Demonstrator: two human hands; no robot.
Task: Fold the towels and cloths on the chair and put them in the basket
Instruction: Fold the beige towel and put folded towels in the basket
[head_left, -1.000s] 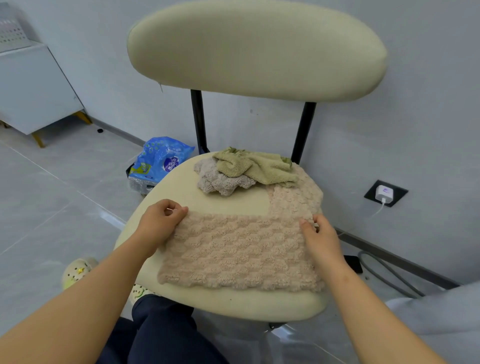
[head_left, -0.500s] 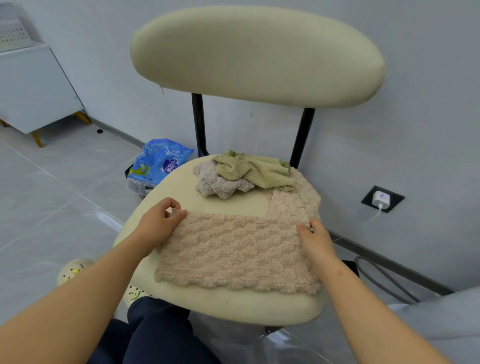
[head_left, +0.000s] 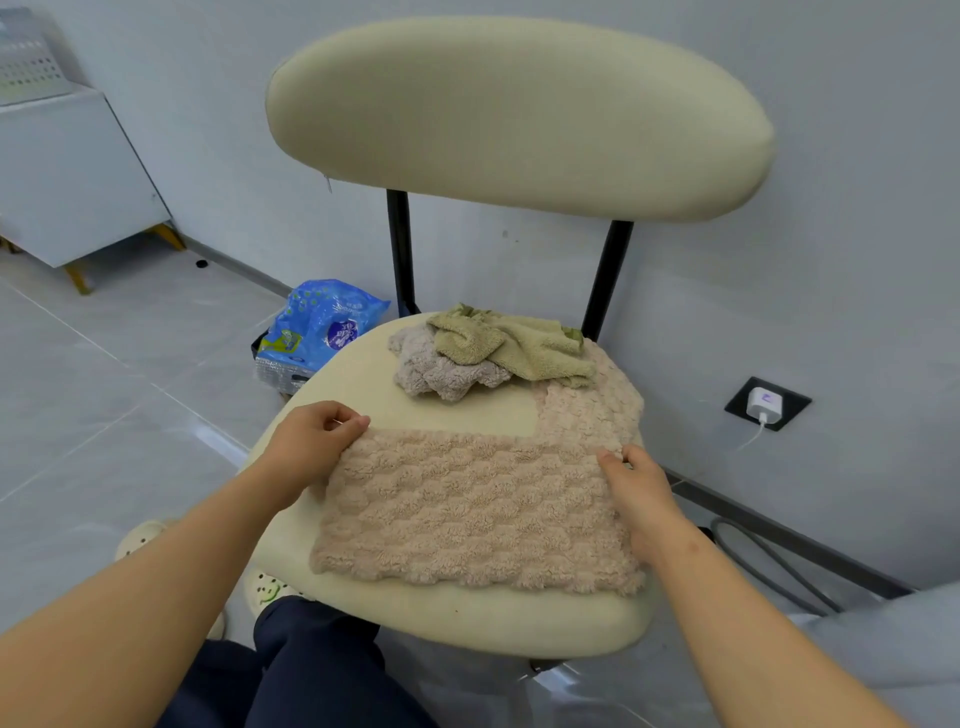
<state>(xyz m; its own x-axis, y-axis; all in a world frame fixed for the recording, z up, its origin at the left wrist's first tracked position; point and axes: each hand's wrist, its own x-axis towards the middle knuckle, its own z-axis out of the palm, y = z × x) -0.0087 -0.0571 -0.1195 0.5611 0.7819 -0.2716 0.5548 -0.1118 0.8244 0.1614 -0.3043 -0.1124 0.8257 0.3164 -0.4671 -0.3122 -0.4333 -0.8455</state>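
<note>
A beige textured towel lies spread over the cream chair seat, with a strip of it running back along the right side. My left hand pinches the towel's far left corner. My right hand pinches its far edge on the right. At the back of the seat a crumpled green cloth lies on a bunched grey-pink cloth. No basket is in view.
The chair's padded backrest stands close to a grey wall. A blue plastic bag lies on the floor to the left. A charger with a cable is plugged in at the right. A white cabinet stands far left.
My hands stay on the towel's far edge. My right hand has slid slightly inward along it. The view has shifted down a little.
</note>
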